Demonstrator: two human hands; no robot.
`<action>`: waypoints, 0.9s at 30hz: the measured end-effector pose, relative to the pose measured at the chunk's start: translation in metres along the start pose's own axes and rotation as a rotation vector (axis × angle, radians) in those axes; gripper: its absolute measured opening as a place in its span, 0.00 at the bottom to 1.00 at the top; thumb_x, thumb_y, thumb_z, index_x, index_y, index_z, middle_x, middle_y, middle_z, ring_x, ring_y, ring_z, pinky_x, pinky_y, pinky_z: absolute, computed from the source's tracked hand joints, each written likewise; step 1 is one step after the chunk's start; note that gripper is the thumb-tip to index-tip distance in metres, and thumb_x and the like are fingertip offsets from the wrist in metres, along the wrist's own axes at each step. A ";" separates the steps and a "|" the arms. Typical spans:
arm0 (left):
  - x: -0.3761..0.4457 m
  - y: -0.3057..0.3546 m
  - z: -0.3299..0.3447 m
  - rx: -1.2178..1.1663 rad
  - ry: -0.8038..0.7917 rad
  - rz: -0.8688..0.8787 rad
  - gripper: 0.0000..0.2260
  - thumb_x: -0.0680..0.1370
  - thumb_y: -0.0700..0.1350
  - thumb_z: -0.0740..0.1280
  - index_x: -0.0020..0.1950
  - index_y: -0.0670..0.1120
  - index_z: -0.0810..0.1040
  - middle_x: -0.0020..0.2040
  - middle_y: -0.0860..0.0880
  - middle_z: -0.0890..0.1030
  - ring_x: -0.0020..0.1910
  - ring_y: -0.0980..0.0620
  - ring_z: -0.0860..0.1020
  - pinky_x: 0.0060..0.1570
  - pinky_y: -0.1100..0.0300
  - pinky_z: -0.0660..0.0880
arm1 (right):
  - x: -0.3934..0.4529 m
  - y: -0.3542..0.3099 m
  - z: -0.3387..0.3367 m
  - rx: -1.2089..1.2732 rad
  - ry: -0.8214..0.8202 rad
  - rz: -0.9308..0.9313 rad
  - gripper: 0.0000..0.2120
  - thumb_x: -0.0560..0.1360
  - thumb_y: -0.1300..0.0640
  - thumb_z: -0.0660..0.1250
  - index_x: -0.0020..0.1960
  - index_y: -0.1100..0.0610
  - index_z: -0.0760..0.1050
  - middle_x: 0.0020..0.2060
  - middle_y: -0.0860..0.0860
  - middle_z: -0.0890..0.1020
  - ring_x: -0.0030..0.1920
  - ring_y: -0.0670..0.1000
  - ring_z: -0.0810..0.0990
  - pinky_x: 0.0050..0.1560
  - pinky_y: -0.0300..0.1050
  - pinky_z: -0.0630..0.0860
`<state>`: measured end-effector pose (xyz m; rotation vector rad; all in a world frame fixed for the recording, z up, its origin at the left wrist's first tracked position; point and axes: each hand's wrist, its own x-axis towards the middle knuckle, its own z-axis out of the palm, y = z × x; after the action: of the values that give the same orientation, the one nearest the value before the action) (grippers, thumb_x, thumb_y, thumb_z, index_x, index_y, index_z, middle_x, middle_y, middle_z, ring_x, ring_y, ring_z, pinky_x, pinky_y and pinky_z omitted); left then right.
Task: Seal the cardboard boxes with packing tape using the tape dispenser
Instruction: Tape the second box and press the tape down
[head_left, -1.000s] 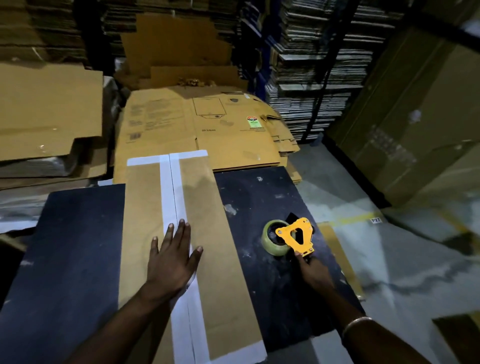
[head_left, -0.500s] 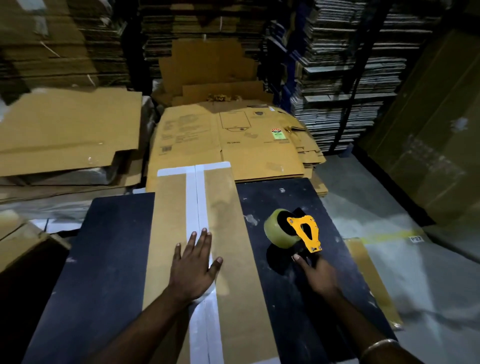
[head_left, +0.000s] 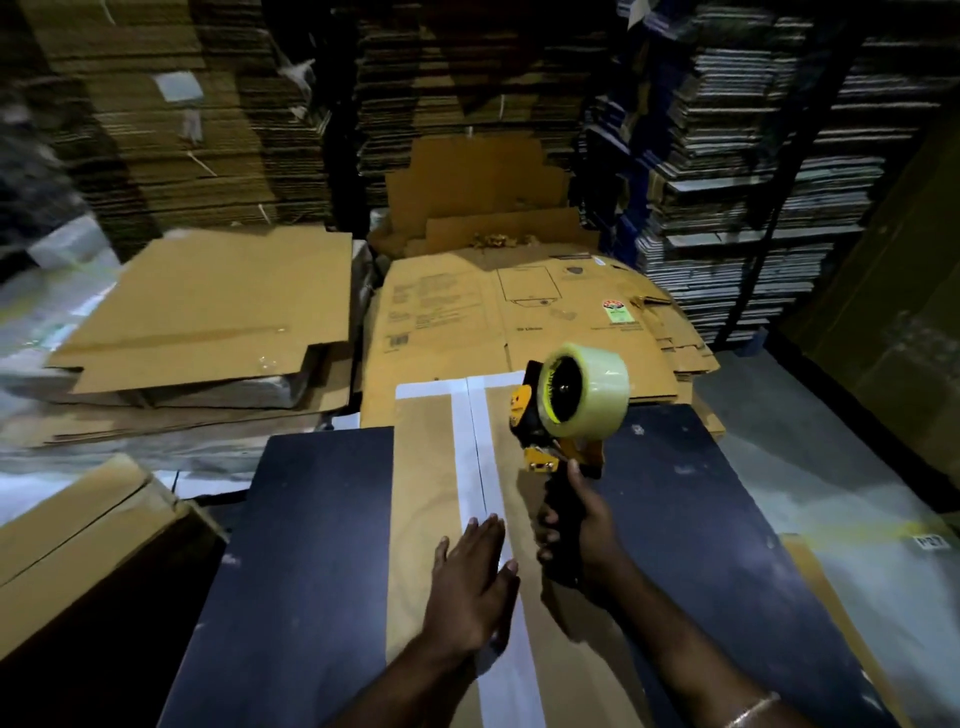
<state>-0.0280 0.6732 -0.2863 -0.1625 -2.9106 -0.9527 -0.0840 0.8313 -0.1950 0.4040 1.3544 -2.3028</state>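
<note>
- black table (head_left: 311, 571) underneath, filling the lower view.
- flattened cardboard box (head_left: 426, 519) lying on it, white-taped seam running 12 to 6.
- tape dispenser (head_left: 566, 410) raised at 1 o'clock of the seam, apparently clear of the box.
- left hand (head_left: 470, 587) flat on the seam, fingers straight.
- right hand (head_left: 587, 525) curled round the dispenser handle.

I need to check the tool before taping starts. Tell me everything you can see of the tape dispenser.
The tape dispenser has a yellow-orange frame, a black handle and a roll of clear, yellowish tape on its black hub. It is held upright in the air above the flat cardboard box, roll uppermost. Only the right hand touches it, gripping the handle.
</note>
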 end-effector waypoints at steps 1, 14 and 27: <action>-0.001 -0.001 0.000 -0.087 0.018 -0.037 0.27 0.81 0.65 0.47 0.78 0.58 0.63 0.78 0.62 0.59 0.79 0.59 0.53 0.77 0.50 0.47 | 0.003 0.005 0.006 0.003 -0.008 0.011 0.23 0.69 0.32 0.63 0.37 0.54 0.70 0.28 0.51 0.66 0.23 0.49 0.63 0.27 0.40 0.59; 0.068 0.008 -0.050 -1.147 0.089 -0.741 0.06 0.78 0.44 0.69 0.42 0.43 0.79 0.36 0.43 0.77 0.35 0.44 0.77 0.40 0.51 0.74 | 0.011 0.051 0.006 0.200 -0.013 0.089 0.26 0.72 0.34 0.63 0.40 0.59 0.74 0.27 0.52 0.65 0.21 0.49 0.63 0.23 0.40 0.57; 0.122 0.013 -0.061 -1.312 -0.372 -0.984 0.30 0.81 0.62 0.60 0.71 0.38 0.70 0.57 0.36 0.80 0.54 0.40 0.81 0.49 0.49 0.80 | 0.009 0.047 0.000 0.348 0.048 0.094 0.28 0.70 0.34 0.62 0.38 0.61 0.74 0.25 0.53 0.64 0.19 0.50 0.64 0.21 0.40 0.60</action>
<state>-0.1455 0.6573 -0.2169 1.1976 -1.8883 -3.0056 -0.0683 0.8087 -0.2345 0.6202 0.9302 -2.4637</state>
